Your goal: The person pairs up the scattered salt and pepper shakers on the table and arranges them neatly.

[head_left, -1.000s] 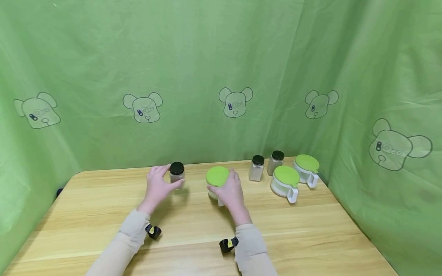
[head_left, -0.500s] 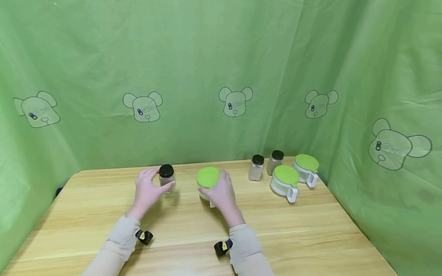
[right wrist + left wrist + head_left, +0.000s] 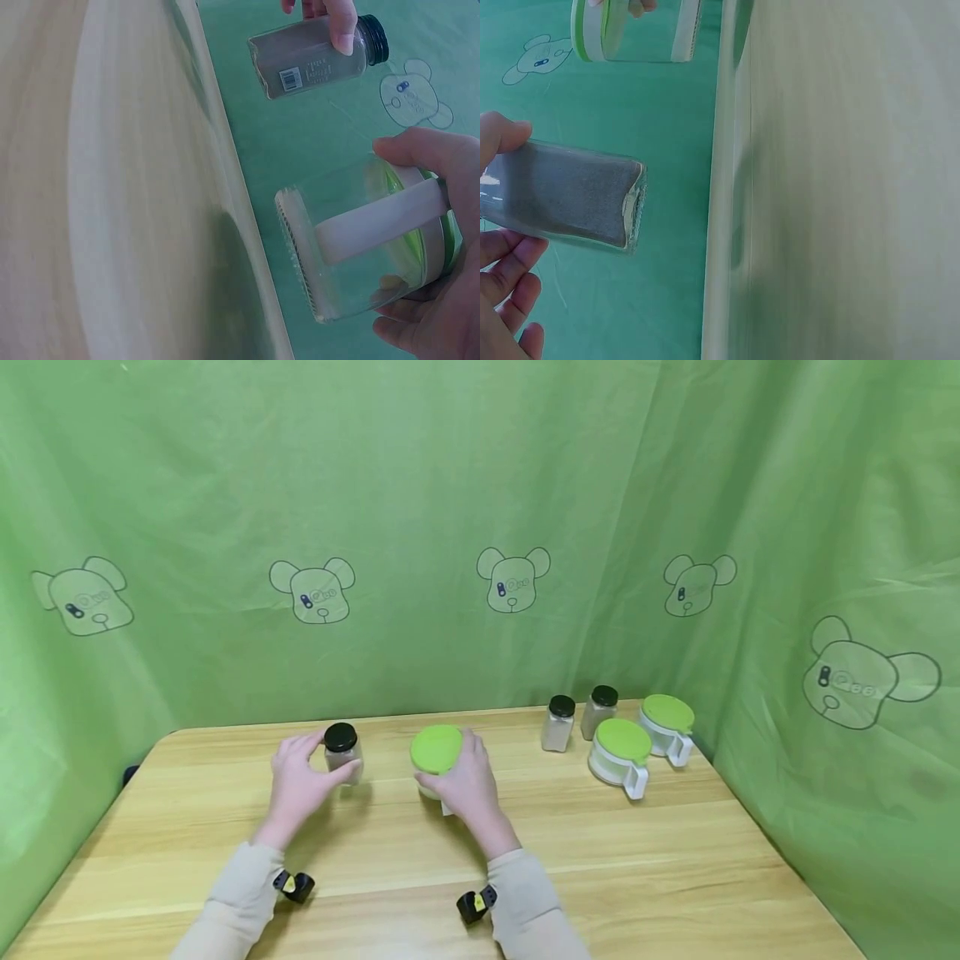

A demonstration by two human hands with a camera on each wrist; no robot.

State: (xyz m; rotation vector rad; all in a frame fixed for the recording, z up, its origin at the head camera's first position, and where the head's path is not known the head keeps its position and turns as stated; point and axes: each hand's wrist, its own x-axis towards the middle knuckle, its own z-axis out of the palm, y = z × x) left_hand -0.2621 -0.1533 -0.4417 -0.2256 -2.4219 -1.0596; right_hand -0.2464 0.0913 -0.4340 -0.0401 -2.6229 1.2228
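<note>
My left hand grips a square glass spice jar filled with grey-brown powder, its black lid on top. Thumb and fingers pinch it from either side. To the right, my right hand grips a clear glass seasoning pot near its green lid, and the pot's white handle points back toward me. Both wrist views show the bottoms of jar and pot raised off the wooden table. No contents show through the pot's glass.
At the back right stand two spice jars with black lids, one left of the other. Beside them are two green-lidded pots, a nearer one and a farther one. A green curtain hangs behind the table.
Both hands have moved left together and slightly toward me, carrying the spice jar and the seasoning pot. The jars and pots at the back right have stayed put.
</note>
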